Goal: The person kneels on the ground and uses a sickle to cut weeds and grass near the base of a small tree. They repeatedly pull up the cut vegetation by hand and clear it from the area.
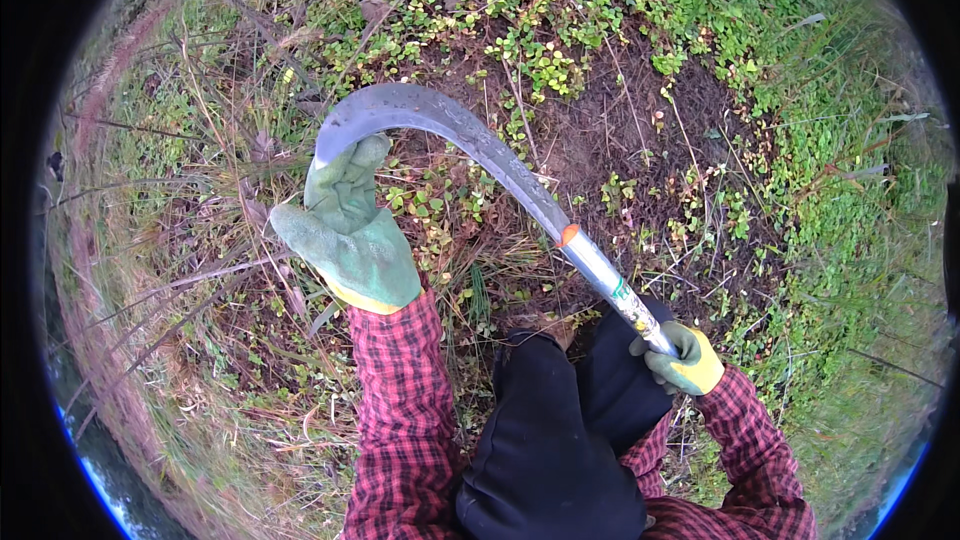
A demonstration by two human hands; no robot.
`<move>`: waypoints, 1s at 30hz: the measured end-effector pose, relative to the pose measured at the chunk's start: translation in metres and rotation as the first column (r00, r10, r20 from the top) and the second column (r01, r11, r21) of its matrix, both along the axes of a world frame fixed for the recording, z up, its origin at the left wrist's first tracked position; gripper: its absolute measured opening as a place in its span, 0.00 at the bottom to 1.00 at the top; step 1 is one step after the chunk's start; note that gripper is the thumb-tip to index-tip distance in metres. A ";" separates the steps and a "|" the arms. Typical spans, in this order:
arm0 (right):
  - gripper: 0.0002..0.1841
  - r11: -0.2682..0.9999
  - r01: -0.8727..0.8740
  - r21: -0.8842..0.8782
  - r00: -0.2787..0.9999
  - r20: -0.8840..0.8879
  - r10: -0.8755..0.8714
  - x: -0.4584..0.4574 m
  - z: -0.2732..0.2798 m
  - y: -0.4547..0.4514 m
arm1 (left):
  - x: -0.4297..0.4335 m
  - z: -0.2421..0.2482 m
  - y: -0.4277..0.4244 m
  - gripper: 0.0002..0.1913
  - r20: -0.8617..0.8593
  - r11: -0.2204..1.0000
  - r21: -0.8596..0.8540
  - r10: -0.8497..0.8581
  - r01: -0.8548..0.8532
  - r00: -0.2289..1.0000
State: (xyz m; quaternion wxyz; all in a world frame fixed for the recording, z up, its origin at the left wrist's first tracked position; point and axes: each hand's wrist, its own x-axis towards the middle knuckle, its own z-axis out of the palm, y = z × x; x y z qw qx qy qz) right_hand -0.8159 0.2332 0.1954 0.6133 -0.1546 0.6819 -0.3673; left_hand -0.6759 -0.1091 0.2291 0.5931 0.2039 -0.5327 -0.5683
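A sickle with a broad curved steel blade [457, 124] and a shiny metal handle [607, 277] lies diagonally across the view. My right hand [681, 360], in a green and yellow work glove, is closed around the lower end of the handle. My left hand [352, 229], in a matching glove, is at the blade's tip, its thumb spread out to the left and its upper fingers partly behind the blade. Whether those fingers touch the blade cannot be told. An orange band marks the joint of blade and handle, and the handle bears writing.
Below the blade is a patch of bare brown soil [600, 127] with dry stems. Low leafy ground cover [780, 90] grows around it. Tall grass and thin dry stalks [195, 277] stand at the left. My knees in black trousers [547, 435] are at the bottom.
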 end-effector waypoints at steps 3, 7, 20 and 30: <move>0.17 0.995 -0.046 0.087 0.923 0.385 0.009 -0.005 0.007 0.004 | -0.007 -0.009 -0.001 0.40 0.080 0.992 0.126 0.006 -0.016 0.997; 0.22 0.999 0.034 -0.011 0.700 0.714 -0.016 -0.006 0.001 0.015 | -0.004 -0.012 0.005 0.28 0.225 0.981 0.094 -0.185 0.167 0.957; 0.27 0.979 0.099 -0.177 0.141 0.977 0.163 0.008 -0.054 0.042 | 0.002 -0.002 0.003 0.16 0.185 0.981 0.146 -0.153 0.127 0.971; 0.30 0.971 0.053 -0.232 0.200 0.955 0.217 0.008 -0.055 0.041 | 0.003 0.005 0.009 0.15 0.201 0.984 0.158 -0.112 0.081 0.973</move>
